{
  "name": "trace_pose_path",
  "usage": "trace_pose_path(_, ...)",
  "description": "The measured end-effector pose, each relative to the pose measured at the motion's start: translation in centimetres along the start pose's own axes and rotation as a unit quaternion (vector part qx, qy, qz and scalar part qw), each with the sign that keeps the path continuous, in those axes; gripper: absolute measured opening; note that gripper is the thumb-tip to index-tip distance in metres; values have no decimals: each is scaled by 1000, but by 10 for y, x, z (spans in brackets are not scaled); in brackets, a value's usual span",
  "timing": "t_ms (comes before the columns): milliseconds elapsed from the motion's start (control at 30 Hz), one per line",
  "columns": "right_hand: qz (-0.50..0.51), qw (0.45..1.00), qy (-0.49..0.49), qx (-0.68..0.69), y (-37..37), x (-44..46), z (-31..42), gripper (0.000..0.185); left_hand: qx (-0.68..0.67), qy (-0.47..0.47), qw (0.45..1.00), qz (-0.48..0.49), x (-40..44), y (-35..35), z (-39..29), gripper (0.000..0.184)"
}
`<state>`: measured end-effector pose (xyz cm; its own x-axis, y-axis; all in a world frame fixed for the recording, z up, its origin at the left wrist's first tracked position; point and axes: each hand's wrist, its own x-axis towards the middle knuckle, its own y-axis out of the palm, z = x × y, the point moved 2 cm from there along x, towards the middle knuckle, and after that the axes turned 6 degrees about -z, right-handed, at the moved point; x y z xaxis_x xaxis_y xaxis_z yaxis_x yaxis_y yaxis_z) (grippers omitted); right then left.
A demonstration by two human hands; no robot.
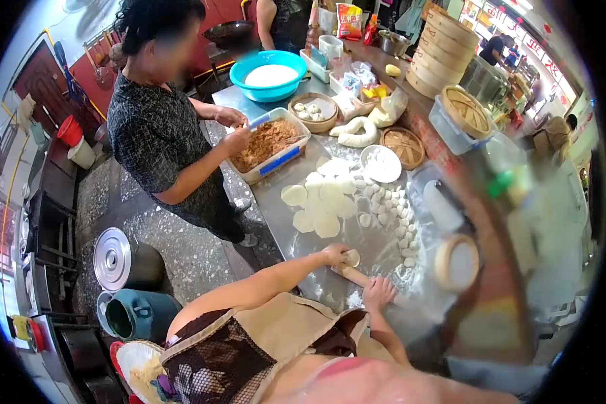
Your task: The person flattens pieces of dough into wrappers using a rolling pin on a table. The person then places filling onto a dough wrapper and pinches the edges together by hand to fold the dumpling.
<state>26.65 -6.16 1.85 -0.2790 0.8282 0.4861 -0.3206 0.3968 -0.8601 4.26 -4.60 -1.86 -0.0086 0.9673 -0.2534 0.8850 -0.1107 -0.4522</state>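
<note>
Many wrappers (325, 196) lay already flat, many dough pieces (382, 219) waited unrolled; left hand (336, 254) pinched a dough round (352, 258), right hand (379, 293) gripped the rolling pin (354, 275).

The left hand (335, 254) touches a small dough disc (352, 258) as the right hand (380, 292) grips a rolling pin (354, 275) on a floured table (277, 214); nearby, a dark-clad co-worker (156, 141) stands at a tub (284, 161) of brown filling (265, 145).
</note>
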Motion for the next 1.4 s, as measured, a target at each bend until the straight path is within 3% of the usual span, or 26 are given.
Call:
trace_pose_path(233,11,1000,19,-1,-1,1,1,20,20,26,999,-15,0,0,-3,32)
trace_pose_path(300,26,999,22,-5,-3,-1,0,20,-51,-20,998,34,1,0,-2,38)
trace_pose_path(433,18,1000,17,-4,0,0,0,20,30,1,999,-33,3,1,1,38)
trace_pose_path(667,8,1000,14,-16,-7,4,5,26,11,-10,1000,2,-3,-1,-5,34)
trace_pose_path(767,15,1000,7,-11,-1,1,0,26,15,25,999,-22,-3,-2,-6,32)
trace_pose_path(1067,6,1000,8,3,-4,3,2,25,-6,-14,1000,-15,-6,-5,-12,31)
trace_pose_path(1400,6,1000,6,-9,2,1,0,25,2,6,1000,-20,-8,-6,-13,32)
